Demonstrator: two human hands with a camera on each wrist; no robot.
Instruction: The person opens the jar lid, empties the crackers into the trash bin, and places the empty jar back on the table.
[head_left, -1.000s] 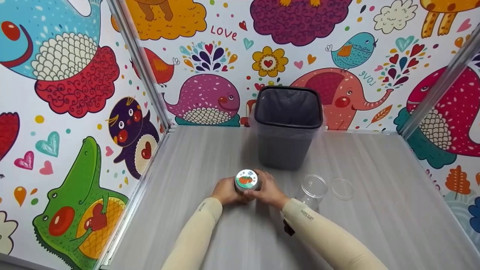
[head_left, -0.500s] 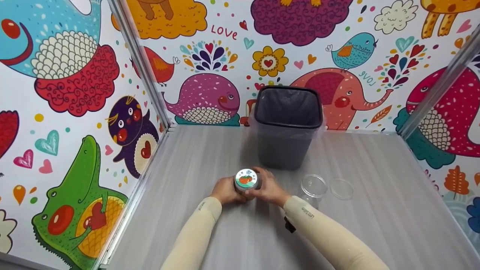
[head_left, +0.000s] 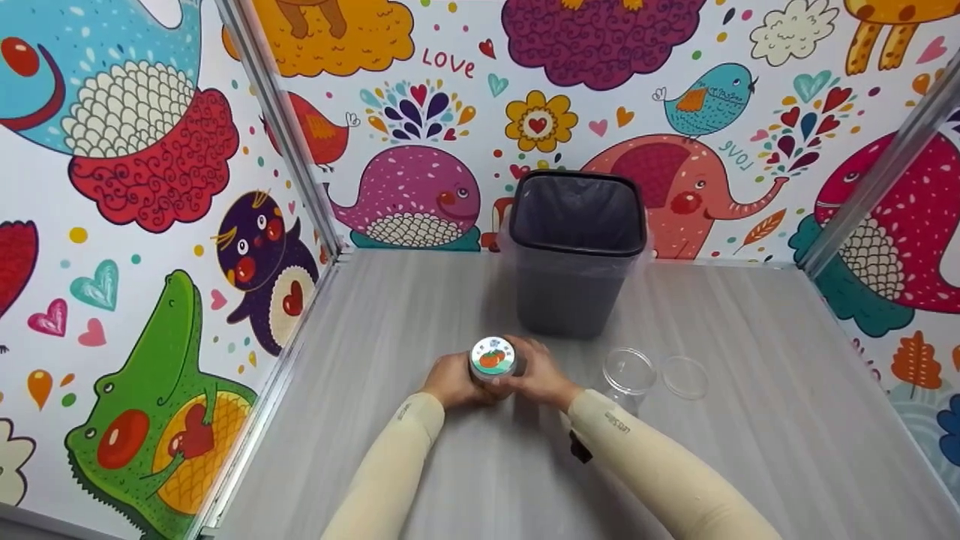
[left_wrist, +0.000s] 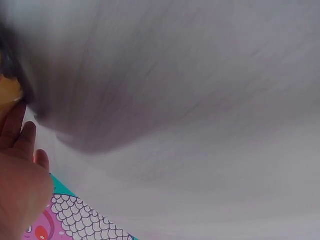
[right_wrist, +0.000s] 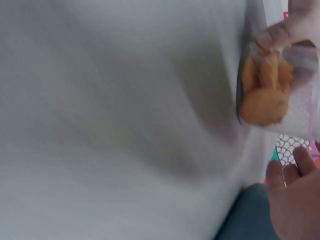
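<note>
A clear jar (right_wrist: 295, 120) holds orange-brown pieces of food, their kind unclear. Its round lid (head_left: 493, 357) carries a picture of orange-red fruit and faces up in the head view. My left hand (head_left: 452, 381) grips the jar from the left, low on its body. From the right, my right hand (head_left: 541, 377) curls around the upper part, with the thumb at the near side. In the right wrist view, the left hand's thumb (right_wrist: 275, 36) presses on the jar wall. Only a sliver of the jar's contents (left_wrist: 9, 90) appears in the left wrist view. The hands hide most of the jar's sides.
To the right stands an uncovered clear jar (head_left: 630, 369), partly behind the right forearm. A clear round lid (head_left: 685, 377) lies beside it. A grey bin (head_left: 570, 292) with a bag liner stands behind the hands. Printed panels (head_left: 416, 196) border the grey table (head_left: 397, 300).
My right wrist has shifted very slightly to the right. Both hands stay on the lidded jar, which keeps its place.
</note>
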